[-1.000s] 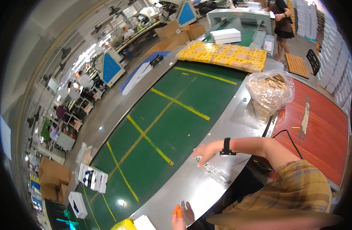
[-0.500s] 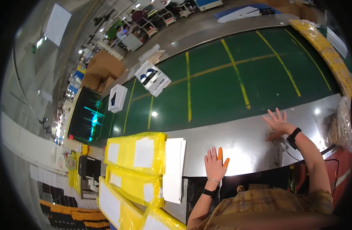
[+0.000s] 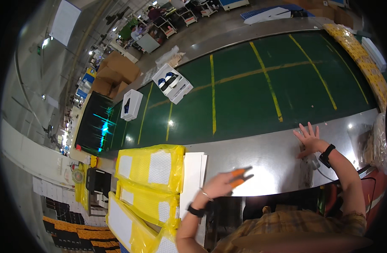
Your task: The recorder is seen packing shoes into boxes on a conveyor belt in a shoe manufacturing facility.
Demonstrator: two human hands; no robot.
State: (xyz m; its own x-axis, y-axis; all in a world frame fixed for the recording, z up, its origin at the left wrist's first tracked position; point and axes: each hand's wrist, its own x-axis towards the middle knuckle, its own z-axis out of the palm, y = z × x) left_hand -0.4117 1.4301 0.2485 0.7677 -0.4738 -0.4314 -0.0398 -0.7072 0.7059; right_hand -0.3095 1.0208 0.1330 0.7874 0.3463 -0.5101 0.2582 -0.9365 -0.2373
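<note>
My left hand [image 3: 222,184], smeared by motion, is over the steel ledge [image 3: 273,147] beside a stack of white sheets [image 3: 194,177]. Orange covers show on its fingers, but whether it pinches anything is unclear. My right hand [image 3: 310,142] rests on the ledge with its fingers spread. Under its palm and wrist lies a small grey piece with a cable [image 3: 315,163], partly hidden. Out on the green conveyor belt [image 3: 244,97], an open white box [image 3: 179,90] holds a pair of dark shoes with white soles. A smaller white box [image 3: 137,105] farther left has something dark blue in it.
Yellow plastic-wrapped packs [image 3: 170,168] are piled left of the white sheets. Yellow wrapped material [image 3: 358,55] lines the belt's right end. Brown cartons [image 3: 117,71] stand beyond the belt's far left. Clear plastic bags [image 3: 380,139] hang at the right edge. People sit at far workstations.
My left hand has swung left toward the white sheets and turned, its fingers now pointing right. My right hand stays spread on the ledge. The view has shifted slightly.
</note>
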